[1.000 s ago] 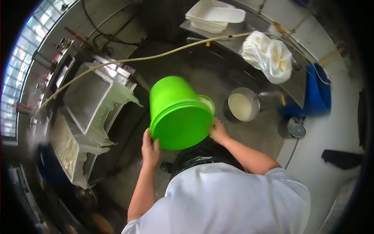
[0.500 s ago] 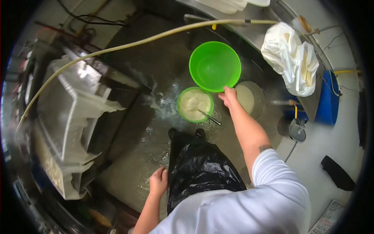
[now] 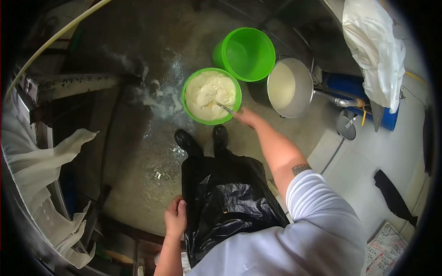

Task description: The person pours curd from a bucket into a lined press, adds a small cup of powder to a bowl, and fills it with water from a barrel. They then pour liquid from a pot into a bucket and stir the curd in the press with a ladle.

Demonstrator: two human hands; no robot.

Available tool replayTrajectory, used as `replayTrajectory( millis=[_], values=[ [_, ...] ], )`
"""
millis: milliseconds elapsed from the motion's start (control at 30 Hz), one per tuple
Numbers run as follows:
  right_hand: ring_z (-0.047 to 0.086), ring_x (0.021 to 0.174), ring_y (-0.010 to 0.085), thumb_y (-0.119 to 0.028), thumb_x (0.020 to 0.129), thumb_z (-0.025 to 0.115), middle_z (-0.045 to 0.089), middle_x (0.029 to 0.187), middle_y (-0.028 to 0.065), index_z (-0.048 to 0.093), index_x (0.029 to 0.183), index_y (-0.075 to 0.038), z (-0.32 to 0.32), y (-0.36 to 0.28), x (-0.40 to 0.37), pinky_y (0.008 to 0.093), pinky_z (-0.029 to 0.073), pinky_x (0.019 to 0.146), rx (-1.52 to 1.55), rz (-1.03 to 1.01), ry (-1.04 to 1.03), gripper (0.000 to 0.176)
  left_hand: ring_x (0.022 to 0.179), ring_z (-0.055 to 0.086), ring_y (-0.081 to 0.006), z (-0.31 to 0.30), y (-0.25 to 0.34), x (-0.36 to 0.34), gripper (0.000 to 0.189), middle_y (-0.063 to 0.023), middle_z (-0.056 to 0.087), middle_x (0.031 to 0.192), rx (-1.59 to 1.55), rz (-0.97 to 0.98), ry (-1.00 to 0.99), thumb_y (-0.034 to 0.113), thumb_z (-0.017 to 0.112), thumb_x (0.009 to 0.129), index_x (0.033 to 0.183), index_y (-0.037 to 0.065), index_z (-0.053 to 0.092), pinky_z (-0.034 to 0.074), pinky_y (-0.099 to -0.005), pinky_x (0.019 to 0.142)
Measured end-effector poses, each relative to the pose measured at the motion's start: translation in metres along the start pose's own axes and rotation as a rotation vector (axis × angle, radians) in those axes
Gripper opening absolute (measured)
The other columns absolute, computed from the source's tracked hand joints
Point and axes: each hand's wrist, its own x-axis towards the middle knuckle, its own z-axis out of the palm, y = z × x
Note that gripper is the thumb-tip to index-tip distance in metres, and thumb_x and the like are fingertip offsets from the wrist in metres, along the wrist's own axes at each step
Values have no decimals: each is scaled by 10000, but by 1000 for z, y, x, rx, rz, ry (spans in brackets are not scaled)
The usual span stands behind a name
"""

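Observation:
My right hand (image 3: 245,117) is closed around the handle of a long metal utensil (image 3: 224,108). The utensil's far end is sunk in a soft white curd-like mass (image 3: 209,94), so its kind is hidden. That mass fills a green tub (image 3: 188,109) on the wet floor in front of my boots. Behind it stands a larger green bucket (image 3: 248,55), with no contents visible inside. A metal pot (image 3: 301,99) of pale liquid stands to the right. My left hand (image 3: 176,216) hangs with curled fingers beside my black apron (image 3: 230,198); whether it grips anything is hidden.
White cloth (image 3: 41,170) drapes over a frame at the left. A white plastic bag (image 3: 373,50) hangs at the upper right, above a pipe with a valve (image 3: 347,102). A long-handled metal dipper (image 3: 346,125) lies at the right. Milky liquid (image 3: 161,101) is spilled on the floor.
My right hand has let go of the large green bucket, which stands beside the metal pot, and has taken the utensil's handle. The view has moved closer to the tub.

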Motion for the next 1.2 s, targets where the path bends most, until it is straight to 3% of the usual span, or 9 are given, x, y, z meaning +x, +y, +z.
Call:
replayTrajectory(
  millis=[133, 333, 500, 667, 733, 933, 1033, 1133, 1200],
  values=[
    [690, 953, 456, -291, 1011, 598, 708, 1028, 263, 612, 1150, -18, 35, -9, -86, 565, 530, 832, -128, -64, 55, 307, 1049, 713, -233, -6, 12, 6, 338, -215, 748, 1127, 37, 71, 5, 181, 621, 1033, 1255, -68, 672, 548, -348, 922],
    [661, 984, 491, -263, 996, 609, 708, 1028, 261, 606, 1146, -27, 9, -43, -195, 589, 515, 844, -244, -145, 203, 279, 952, 682, -163, -13, 31, 5, 319, -94, 734, 1051, -26, 130, 40, 184, 601, 1058, 1243, -68, 666, 540, -322, 884],
    [689, 792, 335, -269, 1011, 632, 704, 841, 148, 635, 1055, -46, 1, -6, -220, 456, 531, 707, 291, -350, 263, 228, 929, 690, -163, -7, 37, 6, 278, -96, 735, 991, 24, 192, 38, 172, 604, 1044, 1208, -38, 684, 544, -328, 862],
    [505, 573, 73, -282, 1032, 628, 559, 709, -55, 642, 1009, -113, -61, -34, -190, 237, 371, 497, 914, -197, 167, 171, 922, 719, -221, 10, 35, 34, 290, -145, 740, 976, 137, 235, 26, 208, 604, 1035, 1202, -15, 684, 547, -353, 862],
    [417, 486, 61, -268, 1060, 571, 533, 700, -44, 636, 1056, -117, -94, -62, -152, 250, 316, 413, 1108, -82, 124, 165, 1069, 716, -378, 22, 48, 64, 396, -262, 722, 1157, 195, 231, -22, 268, 614, 1035, 1270, -47, 659, 547, -409, 939],
    [482, 507, 104, -350, 1066, 556, 562, 720, 7, 584, 974, -62, -146, -96, 34, 253, 378, 442, 1583, 322, 39, 304, 1221, 648, -399, 72, 59, 242, 612, -288, 653, 1319, 299, 242, -108, 356, 673, 983, 1401, -73, 545, 519, -450, 1013],
    [543, 574, 156, -361, 1076, 528, 584, 778, 41, 533, 1025, -93, -135, -94, 44, 297, 442, 488, 1794, 170, 122, 274, 1316, 579, -409, 114, 25, 356, 777, -303, 551, 1450, 410, 325, 133, 375, 720, 939, 1482, -106, 440, 479, -434, 1078],
    [576, 636, 175, -411, 1068, 541, 596, 807, 57, 514, 1077, -94, -85, -51, 54, 330, 493, 565, 1727, 34, 409, 319, 1337, 568, -406, 123, 73, 381, 806, -300, 535, 1476, 200, 149, 52, 316, 748, 904, 1500, -112, 414, 474, -425, 1090],
    [671, 807, 210, -422, 1035, 599, 680, 917, 85, 558, 1213, -49, -35, -2, 79, 371, 557, 697, 1040, 98, 274, 416, 1312, 587, -402, 135, 68, 411, 755, -302, 567, 1438, 83, 88, 31, 265, 755, 887, 1473, -105, 453, 482, -431, 1074]
  ],
)
